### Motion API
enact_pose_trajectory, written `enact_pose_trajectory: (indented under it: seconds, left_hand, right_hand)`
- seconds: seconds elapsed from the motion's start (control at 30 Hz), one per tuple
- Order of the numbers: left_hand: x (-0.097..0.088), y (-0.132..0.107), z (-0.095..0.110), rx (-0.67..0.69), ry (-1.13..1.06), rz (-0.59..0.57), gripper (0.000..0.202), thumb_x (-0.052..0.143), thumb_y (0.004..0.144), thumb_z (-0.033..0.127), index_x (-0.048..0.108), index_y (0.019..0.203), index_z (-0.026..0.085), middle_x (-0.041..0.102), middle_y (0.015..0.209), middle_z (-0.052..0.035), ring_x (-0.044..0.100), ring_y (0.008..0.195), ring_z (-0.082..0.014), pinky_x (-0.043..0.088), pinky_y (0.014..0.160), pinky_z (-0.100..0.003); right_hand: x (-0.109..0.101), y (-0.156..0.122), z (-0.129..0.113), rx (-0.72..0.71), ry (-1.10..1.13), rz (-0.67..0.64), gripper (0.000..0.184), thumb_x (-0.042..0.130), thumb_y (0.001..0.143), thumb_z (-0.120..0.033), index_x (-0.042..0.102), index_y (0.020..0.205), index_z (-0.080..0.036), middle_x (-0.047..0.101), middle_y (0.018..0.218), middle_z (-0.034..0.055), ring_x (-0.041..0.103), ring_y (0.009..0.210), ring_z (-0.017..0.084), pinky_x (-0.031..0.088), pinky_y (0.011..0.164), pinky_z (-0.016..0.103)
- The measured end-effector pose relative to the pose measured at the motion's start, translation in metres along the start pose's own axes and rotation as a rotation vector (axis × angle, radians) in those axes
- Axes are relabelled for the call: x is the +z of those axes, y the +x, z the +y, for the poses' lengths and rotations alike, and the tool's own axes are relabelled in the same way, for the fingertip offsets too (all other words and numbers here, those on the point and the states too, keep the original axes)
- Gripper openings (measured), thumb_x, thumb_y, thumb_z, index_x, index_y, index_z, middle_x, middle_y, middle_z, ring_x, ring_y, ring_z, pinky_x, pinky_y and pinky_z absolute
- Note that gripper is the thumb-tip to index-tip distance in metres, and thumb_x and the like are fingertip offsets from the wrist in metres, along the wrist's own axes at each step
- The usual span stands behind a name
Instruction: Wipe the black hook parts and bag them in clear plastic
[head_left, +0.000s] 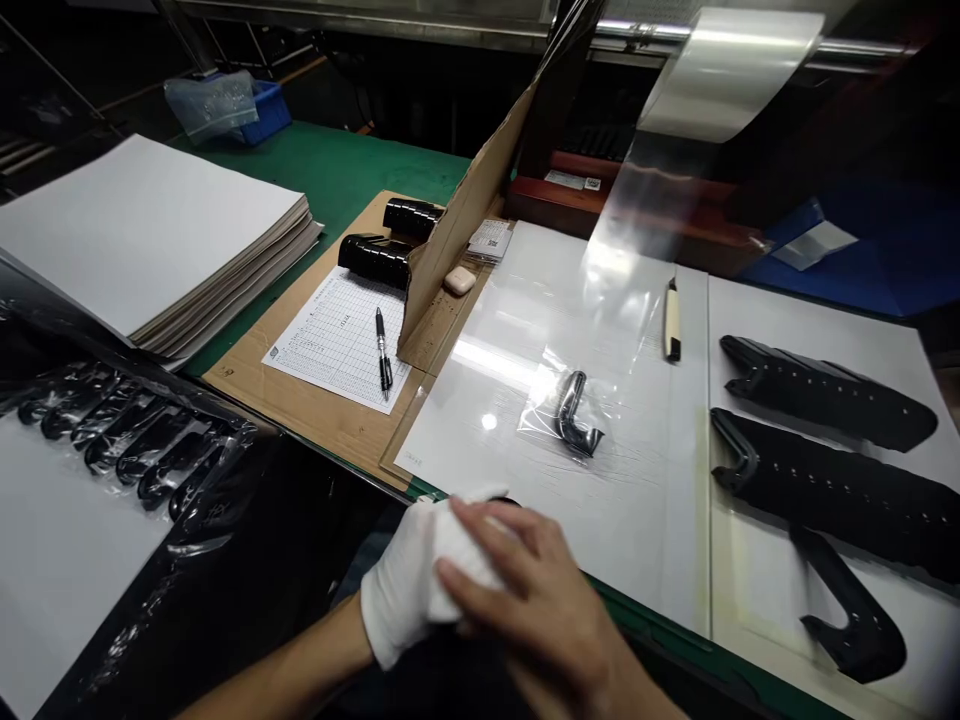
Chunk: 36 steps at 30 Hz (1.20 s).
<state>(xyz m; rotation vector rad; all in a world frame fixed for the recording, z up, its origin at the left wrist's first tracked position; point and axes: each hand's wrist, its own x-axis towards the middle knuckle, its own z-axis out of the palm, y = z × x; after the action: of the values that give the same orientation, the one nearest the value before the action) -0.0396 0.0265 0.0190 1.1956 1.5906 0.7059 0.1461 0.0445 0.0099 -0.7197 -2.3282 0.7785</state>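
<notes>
Bottom centre: gloved left hand (pixel 405 575), its grip hidden; bare right hand (pixel 536 585), fingers slightly parted over white fabric (pixel 451 550), whether clamped I cannot tell; nearer it, up and right, the bagged black hook (pixel 571 404), long stem towards the frame's top

The one view, worn on the head, faces forward and down, close over the left hand (pixel 405 585) and right hand (pixel 551 605) at the near side, reaching (it is wide) across the tabletop (pixel 360 160) to a far metal rail (pixel 622 35).
</notes>
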Motion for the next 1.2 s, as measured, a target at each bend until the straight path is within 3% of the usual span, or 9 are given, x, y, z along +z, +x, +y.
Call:
enact_pose_trajectory:
  seconds: [0.1, 0.17, 0.33, 0.5, 0.6, 0.73, 0.87, 1.07, 1.2]
  left_hand:
    - [0.000, 0.000, -0.003, 0.120, -0.211, -0.134, 0.029, 0.061, 0.091, 0.023, 0.076, 0.112, 0.011, 0.077, 0.089, -0.0076, 0.070, 0.080, -0.0201, 0.055, 0.081, -0.025]
    - [0.000, 0.000, -0.007, 0.143, -0.314, -0.150, 0.027, 0.067, 0.088, 0.022, 0.076, 0.113, 0.014, 0.077, 0.096, -0.0087, 0.071, 0.087, -0.0220, 0.055, 0.086, -0.028]
    - [0.002, -0.003, -0.018, 0.143, -0.320, -0.096, 0.034, 0.066, 0.091, 0.023, 0.070, 0.124, 0.017, 0.075, 0.112, -0.0092, 0.070, 0.098, -0.0237, 0.052, 0.096, -0.032]
    - [0.008, -0.006, -0.022, 0.198, -0.352, -0.111, 0.028, 0.068, 0.089, 0.030, 0.075, 0.111, 0.014, 0.077, 0.100, -0.0097, 0.073, 0.086, -0.0230, 0.058, 0.082, -0.028]
    - [0.009, -0.006, -0.020, 0.183, -0.277, -0.035, 0.032, 0.061, 0.094, 0.027, 0.070, 0.123, 0.016, 0.075, 0.114, -0.0108, 0.071, 0.101, -0.0238, 0.054, 0.098, -0.032]
    - [0.009, -0.006, -0.021, 0.239, -0.341, -0.070, 0.034, 0.065, 0.091, 0.029, 0.071, 0.122, 0.016, 0.077, 0.110, -0.0103, 0.074, 0.093, -0.0242, 0.059, 0.085, -0.029]
    - [0.004, -0.006, -0.023, 0.306, -0.190, 0.054, 0.039, 0.058, 0.096, 0.023, 0.063, 0.134, 0.020, 0.073, 0.124, -0.0098, 0.071, 0.110, -0.0232, 0.053, 0.101, -0.030]
    - [-0.006, -0.012, -0.026, 0.326, -0.136, 0.115, 0.041, 0.058, 0.098, 0.024, 0.059, 0.138, 0.026, 0.074, 0.124, -0.0050, 0.071, 0.112, -0.0193, 0.054, 0.101, -0.025]
    - [-0.015, -0.015, -0.019, 0.222, -0.253, 0.112, 0.040, 0.062, 0.097, 0.030, 0.061, 0.137, 0.027, 0.073, 0.126, -0.0026, 0.069, 0.116, -0.0193, 0.053, 0.104, -0.024]
  right_hand:
    - [0.002, -0.001, 0.002, 0.162, 0.032, -0.025, 0.052, 0.052, 0.098, -0.011, 0.048, 0.146, -0.033, 0.041, 0.158, 0.0055, 0.046, 0.136, 0.022, 0.048, 0.107, 0.043]
    - [0.003, -0.001, 0.001, 0.123, 0.042, -0.025, 0.052, 0.054, 0.098, -0.013, 0.049, 0.145, -0.033, 0.039, 0.159, 0.0051, 0.044, 0.137, 0.024, 0.047, 0.107, 0.046]
    - [0.000, 0.004, 0.002, 0.131, 0.016, -0.002, 0.052, 0.051, 0.098, -0.010, 0.048, 0.147, -0.028, 0.042, 0.157, 0.0071, 0.044, 0.135, 0.024, 0.048, 0.105, 0.042]
    - [0.001, 0.006, 0.002, 0.091, -0.025, 0.013, 0.052, 0.054, 0.097, -0.011, 0.050, 0.145, -0.029, 0.040, 0.158, 0.0073, 0.042, 0.136, 0.027, 0.048, 0.104, 0.046]
    - [0.004, 0.005, 0.002, 0.195, -0.025, 0.069, 0.054, 0.052, 0.098, -0.009, 0.048, 0.147, -0.030, 0.041, 0.157, 0.0082, 0.044, 0.135, 0.026, 0.047, 0.105, 0.047]
    - [0.011, 0.004, -0.002, 0.170, -0.042, 0.118, 0.054, 0.055, 0.096, -0.008, 0.050, 0.146, -0.031, 0.040, 0.157, 0.0090, 0.041, 0.138, 0.029, 0.047, 0.103, 0.049]
    - [0.015, 0.005, -0.006, 0.279, 0.009, 0.196, 0.054, 0.052, 0.098, -0.009, 0.048, 0.147, -0.031, 0.042, 0.156, 0.0101, 0.044, 0.137, 0.028, 0.045, 0.105, 0.052]
    - [0.010, 0.076, 0.015, 0.463, 0.253, 0.291, 0.039, 0.058, 0.100, -0.035, 0.057, 0.138, -0.038, 0.043, 0.156, 0.0027, 0.039, 0.143, 0.026, 0.046, 0.109, 0.053]
    - [-0.021, 0.120, 0.035, 0.562, 0.309, 0.367, 0.043, 0.064, 0.093, -0.054, 0.062, 0.132, -0.038, 0.040, 0.158, -0.0009, 0.028, 0.150, 0.027, 0.023, 0.123, 0.058]
